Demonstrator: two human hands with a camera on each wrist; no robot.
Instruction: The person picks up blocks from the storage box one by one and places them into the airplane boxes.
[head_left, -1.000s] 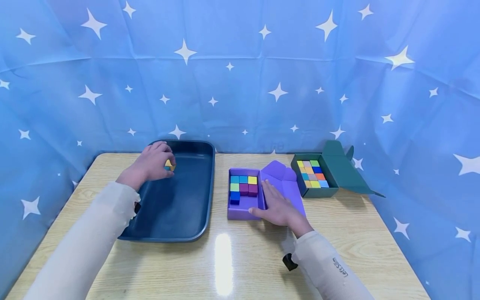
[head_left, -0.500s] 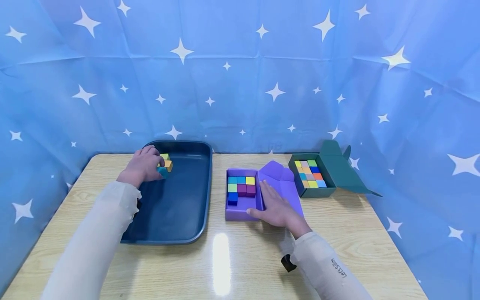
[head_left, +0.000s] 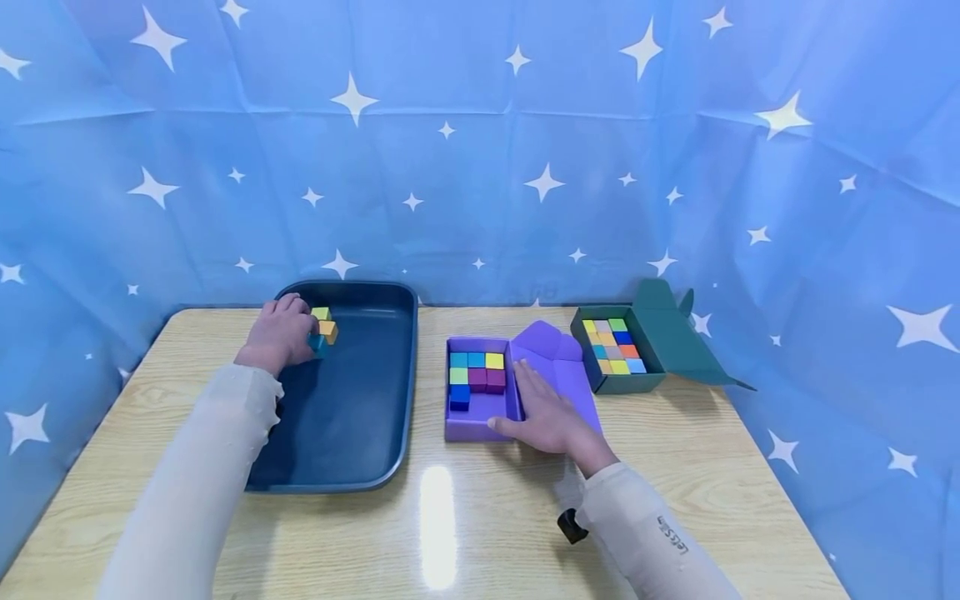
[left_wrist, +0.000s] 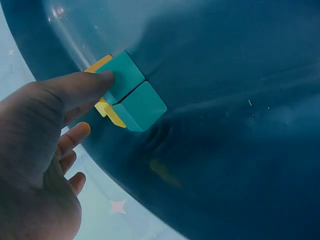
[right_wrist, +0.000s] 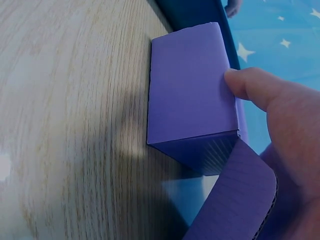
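In the dark blue tray, my left hand reaches in at the left and pinches a teal cube, its thumb pressed on one face. Against that lies another teal cube. An orange cube and a yellow cube stand just beyond the fingers. My right hand rests on the purple box with straight fingers along its right wall and the thumb touching the front rim. Inside that box sit several cubes, among them a dark blue cube at the front left.
The purple lid lies folded out to the right, partly under my right hand. Farther right stands a green box filled with coloured cubes, its lid spread open. Behind the wooden table hangs a starry blue curtain.
My left hand has moved slightly left from over the cubes, so the yellow and orange ones show more. The right hand has stayed on the purple box. The whole view has shifted a little.
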